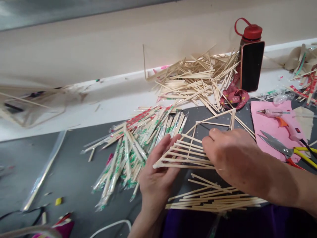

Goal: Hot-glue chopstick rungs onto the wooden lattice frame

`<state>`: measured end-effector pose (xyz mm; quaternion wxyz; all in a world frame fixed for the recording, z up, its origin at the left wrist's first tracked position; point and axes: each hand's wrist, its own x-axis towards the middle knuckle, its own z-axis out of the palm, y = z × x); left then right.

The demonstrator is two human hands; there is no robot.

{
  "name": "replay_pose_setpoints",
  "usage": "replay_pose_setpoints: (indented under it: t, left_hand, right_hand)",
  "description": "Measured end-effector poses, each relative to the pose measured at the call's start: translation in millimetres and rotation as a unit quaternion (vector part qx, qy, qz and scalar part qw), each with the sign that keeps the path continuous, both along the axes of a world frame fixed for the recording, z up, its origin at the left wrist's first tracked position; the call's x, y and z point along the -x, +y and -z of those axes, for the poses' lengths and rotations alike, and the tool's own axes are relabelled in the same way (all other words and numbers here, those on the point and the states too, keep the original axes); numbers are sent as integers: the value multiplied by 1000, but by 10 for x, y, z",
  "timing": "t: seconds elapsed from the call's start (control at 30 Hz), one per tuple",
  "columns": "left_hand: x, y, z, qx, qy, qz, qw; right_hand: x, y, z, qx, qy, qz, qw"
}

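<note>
Both hands are at a pale wooden stick frame (188,161), an open angular structure with a row of slats along its near side, held just above the dark grey worktop (79,175) towards its near edge. The left hand (158,172) grips the frame's left end, thumb below and fingers behind the slats. The right hand (229,152) is curled over the frame's right part; its fingertips are hidden, so whether it pinches a stick cannot be told.

Under the frame, near the worktop's front edge, lies a loose layer of pale bare wooden sticks (210,201). Just left of the left hand is a heap of chopsticks in clear plastic sleeves printed green and red (138,148).

On the white strip (111,96) along the worktop's back edge, a tangled heap of pale wooden sticks (195,79) lies beside a black-screened smartphone (252,66), which stands in front of a bottle with a red looped lid (252,31). A dark pink printed ribbon (234,97) is bunched at the phone's foot.

Towards the worktop's right edge, a glue gun with an orange trigger (282,122) and metal-bladed scissors with yellow and red handles (279,145) lie on a pink rectangular sheet (259,115).
</note>
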<state>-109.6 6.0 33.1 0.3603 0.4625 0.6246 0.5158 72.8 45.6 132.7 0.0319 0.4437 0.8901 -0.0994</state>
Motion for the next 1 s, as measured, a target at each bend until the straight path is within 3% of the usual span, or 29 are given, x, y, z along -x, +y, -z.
replay_pose_setpoints:
  t: [1.0]
  left_hand:
    - [-26,29,-2,-5,59,-31,998]
  right_hand:
    - [-22,-5,150,7,33,-23,999]
